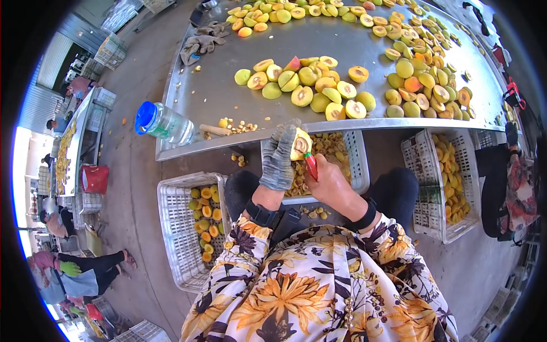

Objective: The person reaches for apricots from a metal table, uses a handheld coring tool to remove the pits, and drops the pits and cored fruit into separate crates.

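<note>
My left hand (278, 159), in a grey knit glove, grips a halved yellow peach (301, 143) just past the table's front edge. The cut face with its brown pit hollow is turned toward my right hand. Bare and closed, my right hand (333, 181) holds a small red-handled knife (311, 165) with a green collar. The knife's tip end meets the lower edge of the peach half; its blade is hidden. Below both hands is a white crate (360, 162) of pits and scraps. A pile of peach halves (305, 85) lies on the metal table (211, 102) ahead.
A blue-capped water bottle (165, 124) rests at the table's left corner, near a wooden stick (215, 130) and loose pits. Grey gloves (200, 47) lie farther back. Crates of peach halves stand left (174, 228) and right (430, 214) of my legs. Other people work at a table on the left.
</note>
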Demonstrator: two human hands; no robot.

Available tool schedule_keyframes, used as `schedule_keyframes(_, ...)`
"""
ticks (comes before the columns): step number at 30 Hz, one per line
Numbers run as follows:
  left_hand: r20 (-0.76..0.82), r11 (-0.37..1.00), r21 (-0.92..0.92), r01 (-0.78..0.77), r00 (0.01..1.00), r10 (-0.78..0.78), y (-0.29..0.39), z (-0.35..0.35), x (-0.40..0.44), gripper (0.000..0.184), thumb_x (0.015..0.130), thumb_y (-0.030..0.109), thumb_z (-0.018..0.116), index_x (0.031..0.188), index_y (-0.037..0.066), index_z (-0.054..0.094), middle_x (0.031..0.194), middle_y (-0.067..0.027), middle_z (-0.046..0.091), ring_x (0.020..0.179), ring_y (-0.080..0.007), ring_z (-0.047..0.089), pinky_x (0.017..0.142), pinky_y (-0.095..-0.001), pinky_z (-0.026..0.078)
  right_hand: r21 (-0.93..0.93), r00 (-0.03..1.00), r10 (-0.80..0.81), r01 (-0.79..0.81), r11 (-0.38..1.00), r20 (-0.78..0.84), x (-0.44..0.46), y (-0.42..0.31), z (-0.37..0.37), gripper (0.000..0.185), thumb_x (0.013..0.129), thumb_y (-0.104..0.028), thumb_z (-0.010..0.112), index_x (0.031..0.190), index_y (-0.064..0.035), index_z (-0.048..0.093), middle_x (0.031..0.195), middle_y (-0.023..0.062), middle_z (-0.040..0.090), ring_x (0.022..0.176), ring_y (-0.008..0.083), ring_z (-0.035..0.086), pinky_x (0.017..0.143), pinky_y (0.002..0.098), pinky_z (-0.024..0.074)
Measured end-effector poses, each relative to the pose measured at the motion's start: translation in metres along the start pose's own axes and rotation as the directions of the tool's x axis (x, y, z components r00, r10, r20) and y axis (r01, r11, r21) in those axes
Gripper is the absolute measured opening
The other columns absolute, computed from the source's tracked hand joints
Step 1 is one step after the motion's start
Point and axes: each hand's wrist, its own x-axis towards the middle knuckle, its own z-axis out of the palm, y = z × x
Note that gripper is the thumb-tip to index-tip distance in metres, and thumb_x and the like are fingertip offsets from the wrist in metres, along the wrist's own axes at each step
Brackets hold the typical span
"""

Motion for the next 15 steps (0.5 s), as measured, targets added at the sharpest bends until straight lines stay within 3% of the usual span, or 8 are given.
schedule_keyframes(2,-0.004,0.999,0.021,-0.027,1.000,0.027,-0.002,0.002,-0.003,0.029,0.082,0.023,0.059,0.099,0.000,0.057,0.093,-0.0097,0.060,0.082,-0.0172,0.060,0.074,-0.0283,0.050,0.012,1.000,0.025,-0.025,1.000,-0.012,-0.007,0.001,0.002,0.019,0.073,-0.007,0.054,0.085,0.0030,0.044,0.065,0.0282,0.053,0.066,0.0448,0.053,0.055,0.0457,0.0408)
schedule_keyframes(6,0.067,0.996,0.041,0.074,0.995,-0.076,0.000,-0.008,0.001,0.032,0.081,0.025,0.058,0.095,-0.003,0.057,0.080,-0.0130,0.061,0.069,-0.0224,0.061,0.063,-0.0326,0.053,0.051,0.998,-0.004,0.000,0.999,0.063,-0.015,-0.001,-0.005,0.019,0.073,-0.006,0.052,0.087,0.0036,0.044,0.066,0.0285,0.053,0.067,0.0449,0.053,0.057,0.0460,0.0416)
schedule_keyframes(9,0.161,0.965,-0.024,0.261,0.954,-0.254,0.003,-0.015,0.004,0.031,0.080,0.025,0.058,0.092,-0.003,0.056,0.080,-0.0156,0.060,0.069,-0.0261,0.061,0.058,-0.0346,0.053,-0.062,0.987,-0.001,0.011,0.998,0.159,-0.019,-0.004,-0.007,0.021,0.073,-0.006,0.052,0.090,0.0040,0.044,0.066,0.0287,0.054,0.068,0.0453,0.054,0.058,0.0461,0.0427)
schedule_keyframes(12,0.153,0.962,-0.081,0.262,0.957,-0.247,-0.002,-0.018,0.004,0.034,0.080,0.027,0.058,0.095,-0.003,0.054,0.081,-0.0158,0.060,0.069,-0.0258,0.061,0.058,-0.0344,0.053,-0.092,0.981,-0.038,0.056,0.994,0.190,-0.012,-0.009,0.001,0.022,0.073,-0.006,0.052,0.091,0.0039,0.044,0.066,0.0286,0.054,0.067,0.0454,0.054,0.058,0.0462,0.0432)
schedule_keyframes(14,0.121,0.966,-0.093,0.243,0.965,-0.231,-0.006,-0.012,0.003,0.034,0.081,0.028,0.058,0.097,-0.002,0.054,0.083,-0.0150,0.060,0.070,-0.0248,0.061,0.061,-0.0345,0.053,-0.009,0.998,-0.050,0.050,0.999,0.029,-0.015,-0.007,0.011,0.023,0.073,-0.006,0.052,0.091,0.0039,0.043,0.065,0.0280,0.054,0.065,0.0450,0.053,0.057,0.0466,0.0427)
schedule_keyframes(15,0.055,0.982,-0.114,0.147,0.988,-0.142,-0.009,-0.010,0.003,0.034,0.081,0.028,0.057,0.097,-0.002,0.054,0.084,-0.0145,0.060,0.072,-0.0244,0.061,0.063,-0.0347,0.053,-0.010,0.998,-0.051,0.052,0.999,0.030,-0.016,-0.008,0.012,0.023,0.073,-0.006,0.052,0.091,0.0039,0.043,0.065,0.0280,0.054,0.065,0.0450,0.053,0.057,0.0466,0.0427)
